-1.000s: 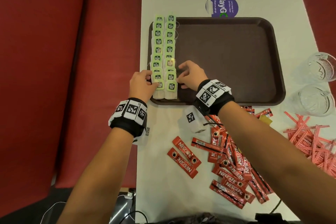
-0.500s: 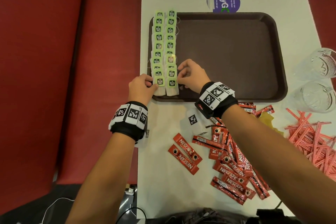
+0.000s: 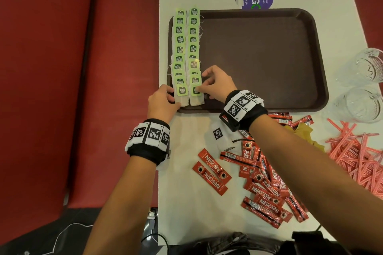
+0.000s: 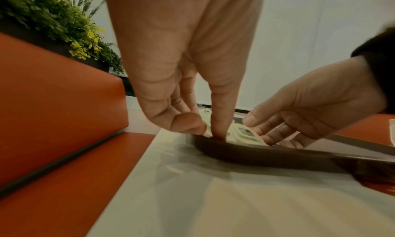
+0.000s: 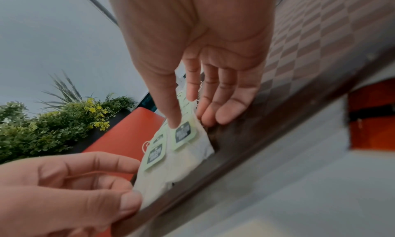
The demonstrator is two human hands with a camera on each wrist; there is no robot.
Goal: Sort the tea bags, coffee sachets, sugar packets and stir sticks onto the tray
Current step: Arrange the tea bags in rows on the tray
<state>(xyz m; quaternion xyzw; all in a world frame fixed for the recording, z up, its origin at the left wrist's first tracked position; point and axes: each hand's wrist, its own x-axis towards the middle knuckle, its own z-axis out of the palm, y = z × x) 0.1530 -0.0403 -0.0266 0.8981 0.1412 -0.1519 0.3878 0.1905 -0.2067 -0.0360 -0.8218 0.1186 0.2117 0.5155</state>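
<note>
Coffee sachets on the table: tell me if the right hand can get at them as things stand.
Probably yes. The coffee sachets lie loose on the table under the right forearm, uncovered. The right hand only touches a tea bag, so it could pull back to them.

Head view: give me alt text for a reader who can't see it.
Both hands straighten the nearest tea bags in two columns along the left edge of a brown tray; the right hand touches a green tag, the left hand is at the tray's corner. Red coffee sachets and stir sticks lie unsorted on the table.
</note>
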